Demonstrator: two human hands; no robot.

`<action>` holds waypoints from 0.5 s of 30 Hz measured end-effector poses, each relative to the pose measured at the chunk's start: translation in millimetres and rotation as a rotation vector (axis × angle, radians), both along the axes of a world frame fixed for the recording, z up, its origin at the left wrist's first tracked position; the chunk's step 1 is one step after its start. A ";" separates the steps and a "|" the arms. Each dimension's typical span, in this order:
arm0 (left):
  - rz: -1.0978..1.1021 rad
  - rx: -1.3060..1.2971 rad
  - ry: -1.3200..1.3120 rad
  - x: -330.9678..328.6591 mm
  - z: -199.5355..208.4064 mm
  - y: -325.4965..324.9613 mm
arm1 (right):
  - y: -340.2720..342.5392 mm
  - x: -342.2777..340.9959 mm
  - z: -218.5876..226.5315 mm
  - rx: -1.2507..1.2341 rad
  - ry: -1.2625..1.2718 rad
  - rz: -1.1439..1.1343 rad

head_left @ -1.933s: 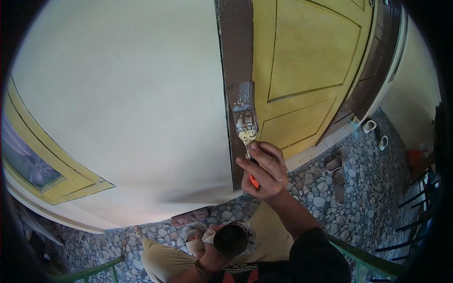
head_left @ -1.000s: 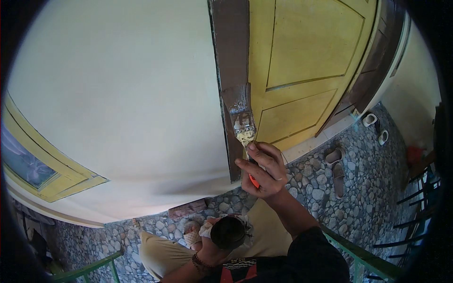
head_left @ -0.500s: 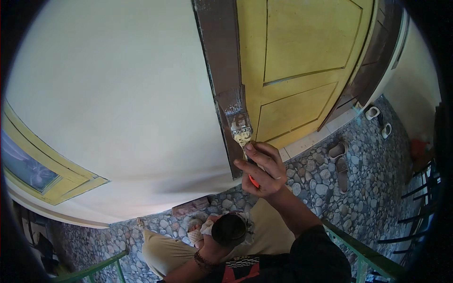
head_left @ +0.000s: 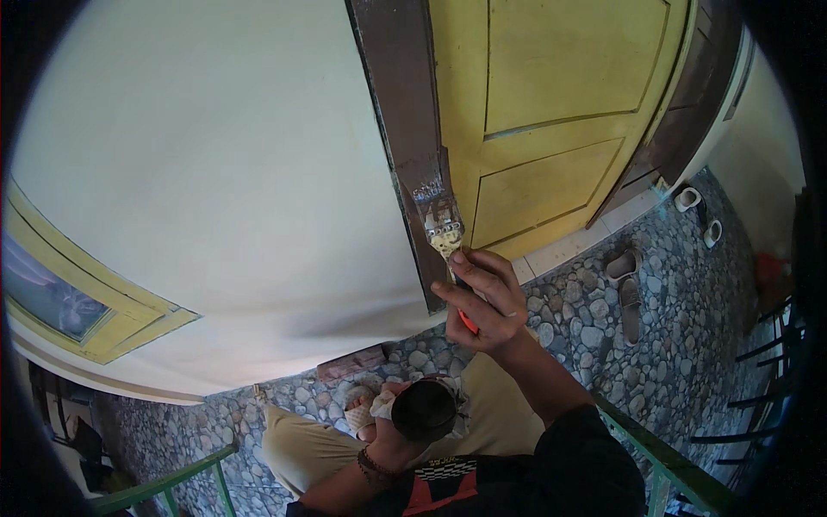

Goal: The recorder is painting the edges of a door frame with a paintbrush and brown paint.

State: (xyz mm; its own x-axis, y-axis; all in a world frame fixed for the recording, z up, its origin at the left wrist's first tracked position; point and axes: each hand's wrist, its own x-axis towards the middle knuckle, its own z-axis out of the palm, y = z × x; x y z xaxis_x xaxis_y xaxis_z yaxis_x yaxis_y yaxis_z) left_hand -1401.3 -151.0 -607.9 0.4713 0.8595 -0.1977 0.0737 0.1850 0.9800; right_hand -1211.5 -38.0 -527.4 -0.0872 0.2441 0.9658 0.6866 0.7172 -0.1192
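My right hand [head_left: 487, 302] grips a paintbrush [head_left: 446, 237] by its handle, the red end showing below my fingers. Its bristles press on the lower part of the brown door frame [head_left: 398, 95], where a patch looks wet and glossy. Paint is crusted over the brush's ferrule. Low in front of me, my left hand [head_left: 392, 444] holds a dark round paint can [head_left: 424, 409], with a pale cloth or wrapping around its side. The fingers behind the can are partly hidden. What is inside looks dark.
A yellow panelled door [head_left: 551, 181] stands right of the frame, a cream wall [head_left: 215, 189] left of it. Shoes [head_left: 631, 297] and white sandals [head_left: 687, 200] lie on the pebbled floor [head_left: 581, 362]. A brick [head_left: 351, 364] lies along the wall. Green railings [head_left: 668, 461] flank me.
The brush stays on about the same spot of the frame, perhaps slightly lower. My view has shifted a little. Both hands keep their holds.
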 end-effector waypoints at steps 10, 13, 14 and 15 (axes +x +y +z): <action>-0.005 0.069 0.010 -1.5 11.3 3.5 | -8.0 -3.6 -2.3 -0.059 0.033 0.006; 0.102 -0.707 -0.885 -2.0 7.2 11.8 | -20.3 6.6 2.4 -0.071 0.037 0.034; 0.117 -0.762 -0.991 -1.7 6.2 15.7 | -25.6 10.6 4.2 -0.076 0.034 0.036; 0.079 -0.833 -1.168 -1.3 5.9 18.8 | -32.1 14.6 5.9 -0.091 0.080 0.048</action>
State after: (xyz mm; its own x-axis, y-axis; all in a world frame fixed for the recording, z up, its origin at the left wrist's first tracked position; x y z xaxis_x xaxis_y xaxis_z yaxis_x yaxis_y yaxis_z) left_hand -1402.5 -132.2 -602.0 0.6691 0.7193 -0.1871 -0.7198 0.6898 0.0777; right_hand -1196.8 -70.0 -521.5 -0.0245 0.3281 0.9443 0.6376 0.7326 -0.2381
